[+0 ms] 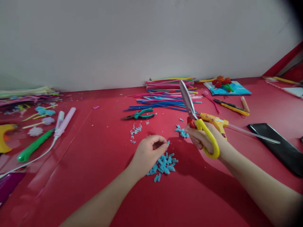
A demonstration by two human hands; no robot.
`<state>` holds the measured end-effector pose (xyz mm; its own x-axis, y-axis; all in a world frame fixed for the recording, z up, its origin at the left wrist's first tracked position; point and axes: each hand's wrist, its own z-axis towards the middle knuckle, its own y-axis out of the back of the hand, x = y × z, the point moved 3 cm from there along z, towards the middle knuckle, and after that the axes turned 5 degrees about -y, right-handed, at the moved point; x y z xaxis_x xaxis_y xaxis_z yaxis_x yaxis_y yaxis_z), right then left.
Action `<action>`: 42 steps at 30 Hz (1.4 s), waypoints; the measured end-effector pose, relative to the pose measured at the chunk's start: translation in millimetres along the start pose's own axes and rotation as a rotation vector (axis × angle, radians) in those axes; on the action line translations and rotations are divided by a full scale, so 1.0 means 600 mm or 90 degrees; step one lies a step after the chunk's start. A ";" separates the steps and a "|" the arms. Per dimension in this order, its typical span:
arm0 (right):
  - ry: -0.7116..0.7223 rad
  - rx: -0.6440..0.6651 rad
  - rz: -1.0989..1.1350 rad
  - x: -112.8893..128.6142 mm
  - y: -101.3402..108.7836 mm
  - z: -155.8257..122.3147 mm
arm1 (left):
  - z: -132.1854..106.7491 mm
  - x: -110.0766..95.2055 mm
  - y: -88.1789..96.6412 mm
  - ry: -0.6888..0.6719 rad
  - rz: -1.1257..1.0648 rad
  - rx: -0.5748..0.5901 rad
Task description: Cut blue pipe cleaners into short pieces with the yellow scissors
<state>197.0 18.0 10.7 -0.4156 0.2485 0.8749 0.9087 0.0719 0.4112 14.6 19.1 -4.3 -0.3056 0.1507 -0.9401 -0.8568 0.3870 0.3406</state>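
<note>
Between the thumb and fingertips of my left hand [149,153] is a small blue piece [168,142], apparently cut pipe cleaner. Just below that hand lies a heap of short blue pieces [164,164] on the red table. My right hand [204,138] is closed on a pair of scissors [188,97] with yellow and red handles, the blades together and pointing up. Beside the right hand sits a smaller pile of trimmed blue pieces [182,130]. Tiny pale scraps [136,130] are scattered beyond my left hand.
Pliers [139,114] lie ahead, before bundled pipe cleaners [165,102]. Rightward are a yellow glue gun [214,121], a box cutter [232,107] and a black phone [276,145]. On the left rest a pink corded tool [65,123] and a green-handled tool [35,146].
</note>
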 end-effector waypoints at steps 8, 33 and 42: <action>0.038 0.125 -0.028 -0.009 -0.058 -0.016 | -0.005 0.005 -0.017 -0.021 0.066 0.012; 0.046 -0.113 -0.384 -0.032 0.011 0.025 | 0.011 0.009 0.006 -0.144 0.266 0.123; 0.119 -0.032 -0.327 -0.014 -0.029 -0.006 | -0.004 -0.016 -0.012 -0.139 0.374 0.173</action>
<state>184.3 10.9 -2.9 -0.8094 0.0175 0.5870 0.5859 0.0918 0.8052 22.6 12.4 2.2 -0.5725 0.5751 -0.5844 -0.4306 0.3957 0.8112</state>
